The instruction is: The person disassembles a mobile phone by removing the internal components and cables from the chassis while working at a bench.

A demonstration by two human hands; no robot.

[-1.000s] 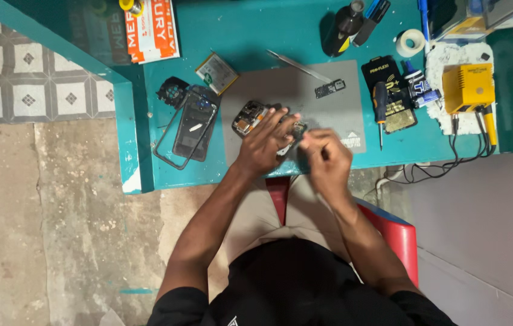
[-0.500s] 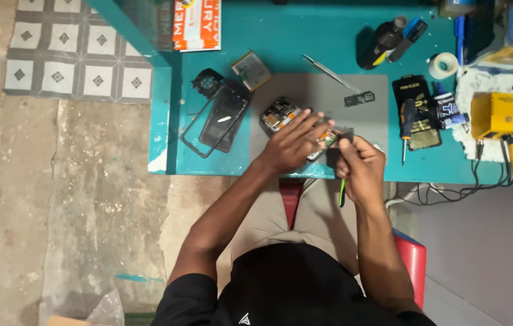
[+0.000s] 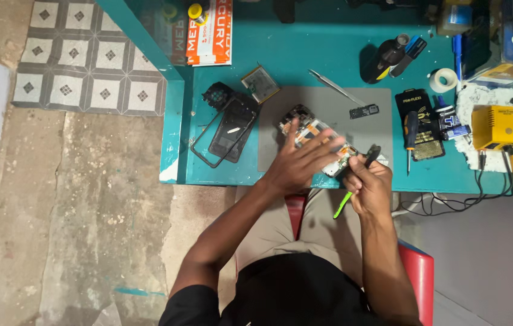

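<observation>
An opened phone [image 3: 304,124] with its circuit boards showing lies on a grey work mat [image 3: 341,121] on the teal table. My left hand [image 3: 298,160] rests over the phone's near end, fingers spread and pressing down on it. My right hand [image 3: 368,181] is closed around a green-handled screwdriver [image 3: 353,184], its dark tip up at the phone's right end and the green end pointing down past the table edge.
A phone back cover and frame [image 3: 226,130] lie left of the mat, a battery [image 3: 260,84] behind them. Tweezers [image 3: 338,87], a small part [image 3: 364,111], a black case [image 3: 422,124], tape roll [image 3: 446,79], and a yellow soldering station [image 3: 498,127] sit right. A red stool [image 3: 416,271] is under me.
My view has shifted so the table sits a little lower and to the left. My left hand's fingers have spread over the phone; the right hand keeps the screwdriver at the phone's right end.
</observation>
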